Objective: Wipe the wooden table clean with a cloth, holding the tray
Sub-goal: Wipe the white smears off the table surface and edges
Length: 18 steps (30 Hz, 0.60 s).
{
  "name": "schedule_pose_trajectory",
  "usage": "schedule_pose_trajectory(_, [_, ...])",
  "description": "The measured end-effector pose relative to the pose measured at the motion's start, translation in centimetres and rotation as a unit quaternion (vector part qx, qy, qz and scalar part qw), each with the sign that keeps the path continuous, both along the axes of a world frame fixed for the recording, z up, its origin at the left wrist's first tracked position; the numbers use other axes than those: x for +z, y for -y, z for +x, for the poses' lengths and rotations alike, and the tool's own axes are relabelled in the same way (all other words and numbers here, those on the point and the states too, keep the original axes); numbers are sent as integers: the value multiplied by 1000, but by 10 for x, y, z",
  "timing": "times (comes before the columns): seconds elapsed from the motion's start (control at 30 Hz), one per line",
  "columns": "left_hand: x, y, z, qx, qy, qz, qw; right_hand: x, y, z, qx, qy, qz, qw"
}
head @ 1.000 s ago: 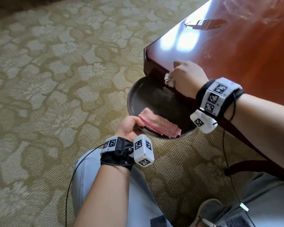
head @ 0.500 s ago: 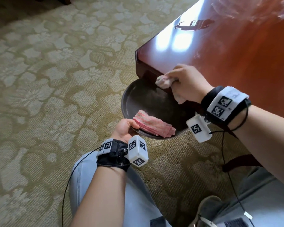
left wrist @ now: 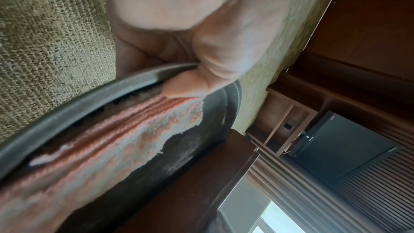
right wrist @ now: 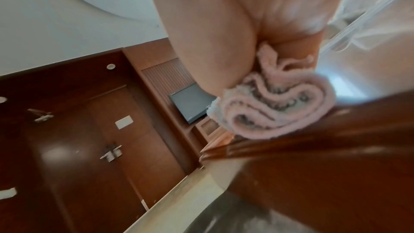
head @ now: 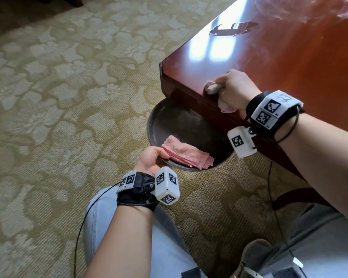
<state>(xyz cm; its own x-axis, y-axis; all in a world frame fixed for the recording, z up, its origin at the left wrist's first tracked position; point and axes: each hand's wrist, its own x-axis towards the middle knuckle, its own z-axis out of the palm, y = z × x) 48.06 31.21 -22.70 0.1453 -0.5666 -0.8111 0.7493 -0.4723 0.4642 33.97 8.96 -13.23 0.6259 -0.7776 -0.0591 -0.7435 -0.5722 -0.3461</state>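
Observation:
The glossy red-brown wooden table (head: 279, 57) fills the upper right of the head view. My right hand (head: 231, 89) grips a bunched pale pink cloth (head: 212, 88) (right wrist: 275, 109) and presses it on the tabletop just inside the near edge, close to the corner. A round dark metal tray (head: 181, 121) (left wrist: 94, 93) hangs below that edge, partly under the table. My left hand (head: 153, 159) holds the tray's near rim, thumb (left wrist: 190, 88) over it and touching a folded pink towel (head: 186, 152) (left wrist: 112, 139) lying in the tray.
Patterned olive carpet (head: 58, 97) covers the floor to the left. My knees in light jeans (head: 165, 247) and a shoe (head: 253, 257) are at the bottom. A table leg brace (head: 301, 197) runs low on the right. Dark wood cabinets and a black appliance (left wrist: 340, 146) stand across the room.
My right hand with the cloth has moved from the table's edge over the tray up onto the tabletop. The tray and left hand keep their place under the edge.

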Motion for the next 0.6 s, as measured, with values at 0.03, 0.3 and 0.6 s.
schedule_pose_trajectory(0.03, [0, 0, 0, -2, -5, -4, 1000, 0, -6, 7, 33, -9, -14, 999])
schedule_pose_trajectory(0.3, [5, -1, -2, -4, -24, -28, 999, 1, -31, 40, 197, -120, -145, 962])
schedule_pose_trajectory(0.6, [6, 0, 1, -15, -10, -9, 1000, -5, -49, 38, 180, -222, -163, 944])
